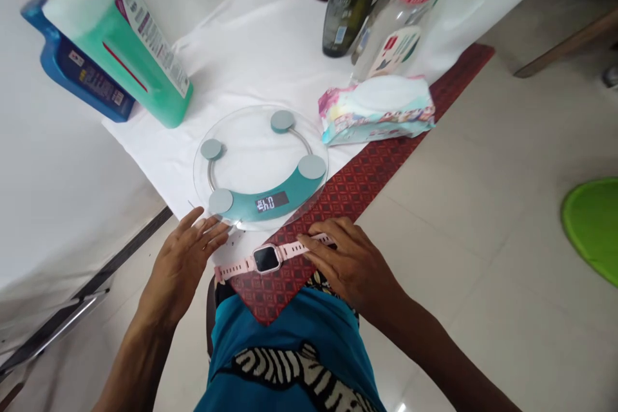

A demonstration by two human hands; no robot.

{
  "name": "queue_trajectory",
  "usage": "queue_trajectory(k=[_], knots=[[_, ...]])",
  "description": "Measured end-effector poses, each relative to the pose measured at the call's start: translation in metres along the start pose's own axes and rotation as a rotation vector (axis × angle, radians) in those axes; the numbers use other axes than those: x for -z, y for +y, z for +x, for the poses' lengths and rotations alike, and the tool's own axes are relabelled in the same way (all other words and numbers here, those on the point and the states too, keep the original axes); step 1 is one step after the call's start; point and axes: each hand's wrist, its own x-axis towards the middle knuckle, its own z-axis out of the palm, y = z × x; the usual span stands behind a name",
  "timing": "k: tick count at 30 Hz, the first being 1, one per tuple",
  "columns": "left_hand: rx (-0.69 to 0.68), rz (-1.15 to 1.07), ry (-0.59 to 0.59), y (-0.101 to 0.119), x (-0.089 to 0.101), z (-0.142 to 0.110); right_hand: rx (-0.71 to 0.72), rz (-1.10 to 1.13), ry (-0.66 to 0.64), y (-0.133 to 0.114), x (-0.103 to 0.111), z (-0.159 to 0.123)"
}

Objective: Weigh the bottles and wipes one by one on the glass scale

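A pink-strapped smartwatch [266, 259] is stretched out along the near corner of the table, its dark square screen facing up. My right hand [351, 262] has its fingers closed on the right end of the strap. Fingers stretched out, my left hand [182, 262] is at the near left edge of a round glass bathroom scale [248, 203]; I cannot tell if it touches the glass. It grips nothing that I can see. The scale has round grey pads and a teal band with a lit display [271, 202], whose digits are hard to read.
A white cloth [241, 51] covers much of the red patterned table edge [376, 174]. Beyond the scale at left stand a green liquid jug [145, 58] and a blue bottle [82, 71]. A wipes pack [376, 112], a dark glass bottle [345, 6] and a clear bottle [400, 32] are at right.
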Motion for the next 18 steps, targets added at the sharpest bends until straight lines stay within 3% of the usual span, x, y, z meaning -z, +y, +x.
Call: queue_trajectory(k=[5,9,13,18], knots=[[-0.133,0.091,0.127,0.002,0.020,0.005,0.025,0.054,0.073,0.000,0.009,0.010],[-0.444,0.439,0.189,0.007,0.021,0.010,0.046,0.080,0.024,-0.002,0.013,0.018],[-0.616,0.856,0.104,-0.012,0.017,0.025,0.097,0.126,-0.067,0.004,-0.007,0.015],[-0.664,0.871,0.134,-0.035,0.026,0.038,0.037,0.067,0.019,0.003,-0.028,0.011]])
